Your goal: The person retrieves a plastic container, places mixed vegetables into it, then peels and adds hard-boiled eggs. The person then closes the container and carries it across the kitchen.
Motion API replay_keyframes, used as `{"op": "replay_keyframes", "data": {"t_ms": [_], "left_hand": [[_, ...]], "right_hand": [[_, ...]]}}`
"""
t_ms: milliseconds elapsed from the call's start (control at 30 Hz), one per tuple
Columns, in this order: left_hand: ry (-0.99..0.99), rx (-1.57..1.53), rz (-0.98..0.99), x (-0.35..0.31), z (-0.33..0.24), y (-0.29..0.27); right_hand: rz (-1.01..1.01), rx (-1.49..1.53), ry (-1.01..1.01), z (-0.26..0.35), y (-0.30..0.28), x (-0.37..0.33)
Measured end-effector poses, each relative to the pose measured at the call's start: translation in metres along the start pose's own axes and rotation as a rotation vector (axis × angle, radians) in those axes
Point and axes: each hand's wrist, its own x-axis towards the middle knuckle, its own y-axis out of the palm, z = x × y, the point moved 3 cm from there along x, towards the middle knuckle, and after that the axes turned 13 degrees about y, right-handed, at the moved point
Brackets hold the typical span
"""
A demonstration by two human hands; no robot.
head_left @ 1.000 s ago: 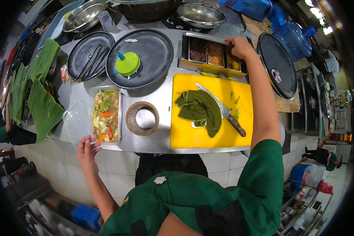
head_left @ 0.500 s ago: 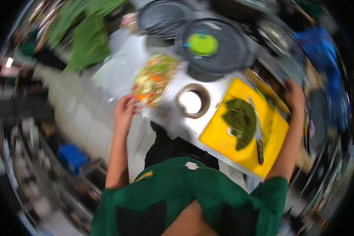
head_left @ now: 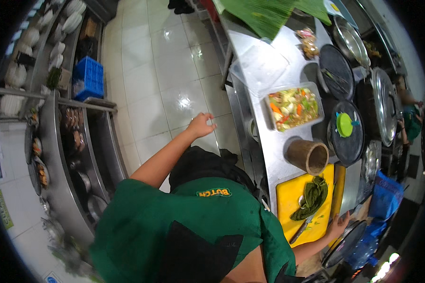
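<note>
My left hand (head_left: pixel 201 126) hangs over the tiled floor, apart from the table, with loosely bent fingers and nothing in them. At the far right edge of a yellow cutting board (head_left: pixel 283 200) is my right hand (head_left: pixel 337 226), fingers apart; whether it touches the board I cannot tell. Dark green folded leaves (head_left: pixel 313 198) lie on the board. Beside them rests a knife (head_left: pixel 301 230) with a dark handle, among small green scraps. Just beyond the board stands a brown hollow cylinder (head_left: pixel 302 156). Farther off, a clear tub (head_left: pixel 320 99) holds chopped mixed vegetables (head_left: pixel 293 108).
Round dark trays (head_left: pixel 336 78) line the steel table (head_left: pixel 264 151), one bearing a lime-green lid (head_left: pixel 344 124). Large green leaves (head_left: pixel 259 14) cover the table's far end. To my left, steel shelves (head_left: pixel 56 137) hold dishes and a blue crate (head_left: pixel 88 78).
My view has turned left, so the table now sits at the right. My left hand has come away from the vegetable tub. My right hand stays by the board's edge.
</note>
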Motion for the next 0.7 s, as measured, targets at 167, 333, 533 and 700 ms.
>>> {"op": "replay_keyframes", "data": {"t_ms": [167, 333, 533, 700], "left_hand": [[-0.274, 0.015, 0.531, -0.058, 0.089, 0.036], [-0.458, -0.134, 0.619, -0.128, 0.155, 0.021], [-0.46, -0.264, 0.165, -0.178, 0.247, 0.003], [-0.645, -0.369, 0.077, -0.233, 0.338, 0.005]], "right_hand": [[-0.073, 0.309, -0.094, 0.119, -0.035, -0.064], [-0.014, 0.39, -0.348, 0.286, -0.017, -0.125], [-0.019, 0.168, -0.772, 0.43, 0.053, -0.215], [0.154, 0.11, -0.893, 0.498, 0.105, -0.28]]}}
